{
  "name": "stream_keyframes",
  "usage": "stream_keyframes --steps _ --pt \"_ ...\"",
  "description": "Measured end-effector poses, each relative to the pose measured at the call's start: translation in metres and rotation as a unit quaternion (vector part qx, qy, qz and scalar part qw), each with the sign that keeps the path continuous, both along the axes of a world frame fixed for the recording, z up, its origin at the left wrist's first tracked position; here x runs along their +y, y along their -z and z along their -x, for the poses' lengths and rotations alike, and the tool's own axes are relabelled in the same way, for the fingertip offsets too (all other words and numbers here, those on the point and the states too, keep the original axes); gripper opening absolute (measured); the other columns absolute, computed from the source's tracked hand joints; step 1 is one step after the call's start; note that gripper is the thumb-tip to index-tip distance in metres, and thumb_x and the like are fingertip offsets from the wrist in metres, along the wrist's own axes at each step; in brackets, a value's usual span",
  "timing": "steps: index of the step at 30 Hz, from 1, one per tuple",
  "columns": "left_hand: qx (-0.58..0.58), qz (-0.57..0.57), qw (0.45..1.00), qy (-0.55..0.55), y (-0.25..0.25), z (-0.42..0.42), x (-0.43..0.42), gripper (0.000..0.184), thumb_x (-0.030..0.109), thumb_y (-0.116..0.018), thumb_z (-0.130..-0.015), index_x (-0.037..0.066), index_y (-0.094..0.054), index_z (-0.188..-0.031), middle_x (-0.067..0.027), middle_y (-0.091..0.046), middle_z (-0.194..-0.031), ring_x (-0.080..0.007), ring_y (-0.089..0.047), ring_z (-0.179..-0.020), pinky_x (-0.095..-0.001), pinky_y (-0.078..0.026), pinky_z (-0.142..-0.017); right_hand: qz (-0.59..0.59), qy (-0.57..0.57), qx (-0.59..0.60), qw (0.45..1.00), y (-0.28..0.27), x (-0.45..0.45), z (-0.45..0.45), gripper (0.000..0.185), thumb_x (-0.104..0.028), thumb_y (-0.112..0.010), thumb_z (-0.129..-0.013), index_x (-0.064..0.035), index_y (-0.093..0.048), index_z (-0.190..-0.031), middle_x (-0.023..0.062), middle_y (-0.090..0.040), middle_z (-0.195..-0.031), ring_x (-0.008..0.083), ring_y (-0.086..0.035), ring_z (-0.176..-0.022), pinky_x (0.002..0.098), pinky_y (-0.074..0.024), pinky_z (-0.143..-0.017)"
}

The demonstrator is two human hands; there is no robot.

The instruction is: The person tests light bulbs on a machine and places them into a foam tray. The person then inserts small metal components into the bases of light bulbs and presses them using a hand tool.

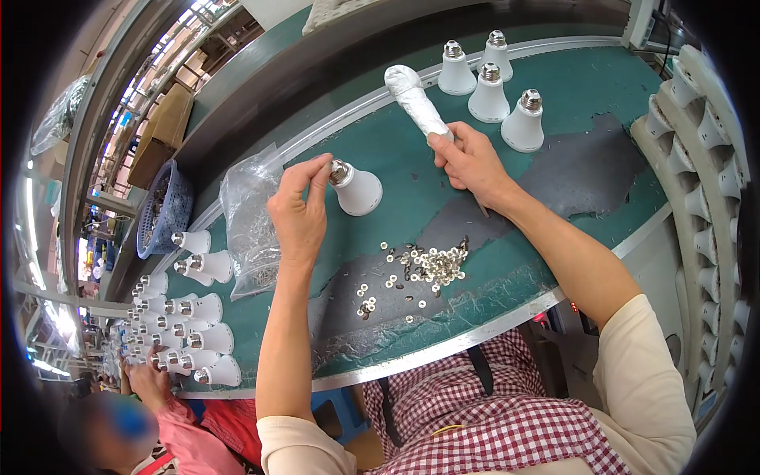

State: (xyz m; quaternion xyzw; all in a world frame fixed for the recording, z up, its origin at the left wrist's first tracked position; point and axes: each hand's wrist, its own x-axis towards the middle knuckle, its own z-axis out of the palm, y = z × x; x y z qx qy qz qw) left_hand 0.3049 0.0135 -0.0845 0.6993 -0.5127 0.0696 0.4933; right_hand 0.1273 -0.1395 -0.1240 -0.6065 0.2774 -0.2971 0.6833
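My left hand (301, 207) is closed in a pinch, its thumb and forefinger at the tip of the metal screw base of a white light bulb (360, 192). That bulb stands on the green table with its base up. Whatever small piece may be between those fingertips is hidden. My right hand (473, 164) is wrapped around a white-wrapped tool (417, 103) with a rounded, bent head, held above the table to the right of the bulb. Below both hands lies a loose pile of small round metal-and-white pieces (439, 267), with dark ones mixed in.
Several bulbs (522, 123) stand at the back right, and many more (210, 338) at the left. A clear plastic bag (252, 214) of thin metal pieces lies beside my left hand. A blue basket (168, 210) stands behind it. Curved racks (697, 158) hold bulbs at right. A co-worker's hand (146, 384) is at lower left.
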Motion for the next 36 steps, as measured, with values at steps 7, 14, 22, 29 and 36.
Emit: stream_keyframes --steps 7,14,22,29,36 --pt "0.272 -0.084 0.958 0.020 -0.010 -0.013 -0.004 0.016 0.015 -0.065 -0.081 0.002 -0.066 -0.089 -0.0017 -0.064 -0.081 -0.0092 -0.054 -0.066 -0.0211 -0.043 -0.064 0.008 0.003 0.009 1.000 0.000 0.001 0.000 0.037 -0.031 -0.058 -0.085 0.0019 -0.050 -0.099 0.0031 -0.053 -0.068 0.0050 -0.042 -0.048 0.0211 -0.0332 -0.039" --pt "0.468 -0.227 0.848 0.103 -0.041 -0.029 -0.008 0.018 0.018 -0.062 -0.083 0.006 -0.065 -0.096 0.0007 -0.059 -0.071 -0.0047 -0.046 -0.057 -0.0193 -0.040 -0.055 0.004 0.000 0.012 1.000 -0.002 0.003 -0.001 0.037 -0.031 -0.060 -0.084 0.0011 -0.050 -0.099 0.0027 -0.052 -0.069 0.0046 -0.041 -0.049 0.0203 -0.0320 -0.039" --pt "0.432 -0.325 0.837 0.088 -0.051 -0.028 -0.014 0.020 0.021 -0.057 -0.086 0.007 -0.064 -0.099 0.0019 -0.057 -0.065 -0.0040 -0.050 -0.056 -0.0175 -0.042 -0.053 -0.014 -0.062 0.015 0.998 -0.021 0.004 0.005 0.037 -0.027 -0.057 -0.087 0.0016 -0.051 -0.110 0.0010 -0.050 -0.068 0.0036 -0.039 -0.050 0.0202 -0.0303 -0.040" --pt "0.420 -0.318 0.845 0.091 -0.049 -0.027 -0.012 0.020 0.022 -0.057 -0.087 0.007 -0.064 -0.096 0.0017 -0.057 -0.066 -0.0042 -0.050 -0.055 -0.0179 -0.043 -0.054 0.238 -0.090 0.113 0.961 -0.064 0.015 0.017 0.036 -0.020 -0.055 -0.087 -0.0074 -0.051 -0.120 0.0001 -0.050 -0.057 0.0058 -0.045 -0.051 0.0230 -0.0329 -0.046" --pt "0.498 -0.254 0.819 0.126 -0.039 -0.029 0.006 0.033 0.024 -0.046 -0.093 0.002 -0.053 -0.116 -0.0072 -0.062 -0.076 -0.0085 -0.053 -0.060 -0.0236 -0.048 -0.059 0.393 -0.115 0.132 0.903 -0.101 0.030 0.016 0.033 -0.014 -0.052 -0.087 -0.0111 -0.052 -0.120 0.0051 -0.049 -0.056 0.0091 -0.050 -0.053 0.0273 -0.0368 -0.049"
